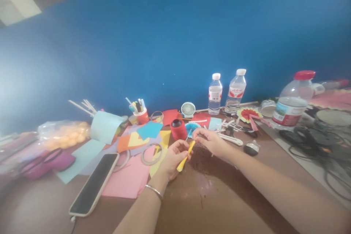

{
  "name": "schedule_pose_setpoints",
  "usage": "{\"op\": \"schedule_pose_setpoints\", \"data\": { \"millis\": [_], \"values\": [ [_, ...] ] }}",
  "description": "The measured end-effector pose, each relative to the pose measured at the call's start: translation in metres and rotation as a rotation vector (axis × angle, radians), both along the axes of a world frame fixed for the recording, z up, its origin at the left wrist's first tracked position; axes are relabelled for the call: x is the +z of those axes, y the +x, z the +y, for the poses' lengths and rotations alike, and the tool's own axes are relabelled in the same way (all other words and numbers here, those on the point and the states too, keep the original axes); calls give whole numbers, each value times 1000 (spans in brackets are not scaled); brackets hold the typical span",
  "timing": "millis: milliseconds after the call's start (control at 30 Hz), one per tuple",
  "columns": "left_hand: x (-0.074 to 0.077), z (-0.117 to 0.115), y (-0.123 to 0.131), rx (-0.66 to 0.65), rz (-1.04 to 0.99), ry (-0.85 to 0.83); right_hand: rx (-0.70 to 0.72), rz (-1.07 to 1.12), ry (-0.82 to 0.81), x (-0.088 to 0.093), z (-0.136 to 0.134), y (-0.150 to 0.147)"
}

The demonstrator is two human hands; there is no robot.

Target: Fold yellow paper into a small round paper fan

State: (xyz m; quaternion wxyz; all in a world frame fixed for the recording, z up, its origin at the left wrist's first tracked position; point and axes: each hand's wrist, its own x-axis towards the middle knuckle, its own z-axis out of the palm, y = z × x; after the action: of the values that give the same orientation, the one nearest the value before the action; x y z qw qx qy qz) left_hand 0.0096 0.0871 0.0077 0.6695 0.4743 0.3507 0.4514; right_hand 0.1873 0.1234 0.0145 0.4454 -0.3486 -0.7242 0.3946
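A narrow folded yellow paper strip slants up and away over the table. My left hand wraps its fingers around the strip's middle. At the strip's far end, my right hand has thumb and fingers pinched together; a thin thread there would be too small to make out. Just beyond the hands stands a red thread spool with a dark top. A blue pleated paper fan lies beside it, partly hidden by the right hand.
Left lie coloured paper sheets, tape rolls and a phone. Behind are a pen cup, small fan and water bottles. On the right are a utility knife, a red-capped bottle and black cables.
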Motion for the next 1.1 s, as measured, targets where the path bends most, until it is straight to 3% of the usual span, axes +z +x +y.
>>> {"op": "schedule_pose_setpoints", "data": {
  "millis": [500, 700, 967, 1100],
  "values": [
    [0, 0, 0, 14, 97, 98, 24, 31, 10, 0, -2, 0],
    [-4, 1, 0, 125, 129, 143, -25, 105, -79, -5, 3, 1],
    [-5, 1, -1, 174, 336, 306, 141, 478, -385, -13, 6, -1],
    [-4, 1, -1, 149, 418, 367, 122, 521, -412, -12, 6, -2]
  ]
}}
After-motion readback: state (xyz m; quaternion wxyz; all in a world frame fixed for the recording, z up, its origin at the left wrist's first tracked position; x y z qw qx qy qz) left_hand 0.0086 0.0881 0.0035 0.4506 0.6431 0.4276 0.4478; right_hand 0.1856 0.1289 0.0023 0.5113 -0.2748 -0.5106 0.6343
